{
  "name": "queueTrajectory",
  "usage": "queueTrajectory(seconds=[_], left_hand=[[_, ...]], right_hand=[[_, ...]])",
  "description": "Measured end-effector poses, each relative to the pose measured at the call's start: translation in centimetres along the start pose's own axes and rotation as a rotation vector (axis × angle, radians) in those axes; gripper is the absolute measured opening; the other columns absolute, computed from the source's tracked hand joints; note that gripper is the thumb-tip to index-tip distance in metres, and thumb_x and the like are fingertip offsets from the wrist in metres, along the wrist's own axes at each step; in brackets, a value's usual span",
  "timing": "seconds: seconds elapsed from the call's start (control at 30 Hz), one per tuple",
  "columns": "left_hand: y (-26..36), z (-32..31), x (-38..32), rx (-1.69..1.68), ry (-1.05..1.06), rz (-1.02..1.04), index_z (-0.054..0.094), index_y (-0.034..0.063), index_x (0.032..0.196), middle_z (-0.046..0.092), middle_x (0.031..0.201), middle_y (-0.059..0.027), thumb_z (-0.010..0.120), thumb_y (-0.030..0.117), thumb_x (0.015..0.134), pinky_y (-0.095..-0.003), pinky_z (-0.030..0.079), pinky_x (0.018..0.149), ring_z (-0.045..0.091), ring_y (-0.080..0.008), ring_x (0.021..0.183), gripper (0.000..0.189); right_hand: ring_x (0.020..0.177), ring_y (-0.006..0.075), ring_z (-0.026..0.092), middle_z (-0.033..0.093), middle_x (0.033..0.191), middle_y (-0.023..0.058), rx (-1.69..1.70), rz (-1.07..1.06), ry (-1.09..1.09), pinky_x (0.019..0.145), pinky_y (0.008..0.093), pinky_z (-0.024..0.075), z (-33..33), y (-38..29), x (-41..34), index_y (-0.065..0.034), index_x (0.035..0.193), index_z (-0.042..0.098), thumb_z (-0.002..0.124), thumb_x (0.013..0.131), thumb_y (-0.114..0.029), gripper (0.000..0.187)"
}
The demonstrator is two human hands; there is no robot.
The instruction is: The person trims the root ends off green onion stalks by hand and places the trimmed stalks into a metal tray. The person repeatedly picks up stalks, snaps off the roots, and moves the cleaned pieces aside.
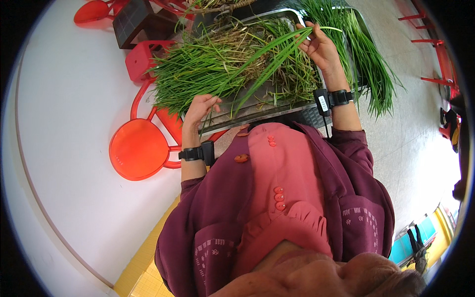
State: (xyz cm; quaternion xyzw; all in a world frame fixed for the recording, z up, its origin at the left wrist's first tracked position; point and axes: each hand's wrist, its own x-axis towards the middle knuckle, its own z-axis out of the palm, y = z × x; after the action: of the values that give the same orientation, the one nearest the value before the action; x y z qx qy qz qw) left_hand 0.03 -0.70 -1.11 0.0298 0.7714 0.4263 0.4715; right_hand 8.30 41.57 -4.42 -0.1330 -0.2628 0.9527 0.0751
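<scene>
In the head view, my right hand [320, 46] pinches the pale stem ends of a few long flat green leaves [271, 61], which look like garlic chives. Their tips slant down towards my left hand [203, 107], whose fingers are curled near thin blades; whether it grips one I cannot tell. Under the leaves, a metal tray [252, 118] bears a large heap of green and brown, unsorted-looking leaves [200, 70]. Beyond my right wrist, straighter green bunches [367, 55] lie in a second metal tray [362, 22] and hang over its edge.
Red plastic stools [139, 148] stand at the left beside the white wall [74, 111]. A dark tiled box [139, 24] stands at the upper left. Red chair or stool legs [434, 41] show at the far right, above the grey floor [393, 148].
</scene>
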Motion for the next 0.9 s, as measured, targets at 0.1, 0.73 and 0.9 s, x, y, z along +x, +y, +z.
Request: queueTrajectory(seconds=[0.1, 0.73, 0.9], left_hand=[[-2.7, -1.6, -0.5, 0.281, 0.183, -0.041, 0.067, -0.0032, 0.098, 0.066, 0.069, -0.0049, 0.057, 0.016, 0.090, -0.0224, 0.035, 0.051, 0.043, -0.0087, 0.051, 0.023], [11.1, 11.7, 0.9, -0.089, -0.221, 0.293, 0.056, -0.0012, 0.093, 0.062, 0.072, -0.0045, 0.060, 0.023, 0.091, -0.0285, 0.048, 0.067, 0.060, -0.0142, 0.069, 0.025], [11.4, 12.1, 2.2, -0.164, -0.313, 0.311, 0.059, 0.0005, 0.089, 0.060, 0.069, -0.0040, 0.049, 0.024, 0.095, -0.0304, 0.045, 0.064, 0.057, -0.0145, 0.066, 0.026]], right_hand=[[0.109, 0.0333, 0.058, 0.055, 0.126, 0.0196, 0.059, -0.025, -0.017, 0.095, 0.0462, 0.0470, -0.8, -0.3, 0.2, -0.0057, 0.120, 0.052, 0.046, 0.098, -0.033, 0.036], [0.092, 0.0157, 0.064, 0.068, 0.103, 0.0096, -0.436, -0.086, 0.077, 0.076, 0.0287, 0.0507, 11.3, 1.2, -2.3, -0.0032, 0.111, 0.061, 0.052, 0.096, -0.030, 0.032], [0.099, 0.0157, 0.061, 0.064, 0.112, 0.0094, -0.856, -0.056, -0.018, 0.086, 0.0330, 0.0477, 11.0, 3.0, -4.4, -0.0028, 0.122, 0.056, 0.055, 0.094, -0.022, 0.034]])
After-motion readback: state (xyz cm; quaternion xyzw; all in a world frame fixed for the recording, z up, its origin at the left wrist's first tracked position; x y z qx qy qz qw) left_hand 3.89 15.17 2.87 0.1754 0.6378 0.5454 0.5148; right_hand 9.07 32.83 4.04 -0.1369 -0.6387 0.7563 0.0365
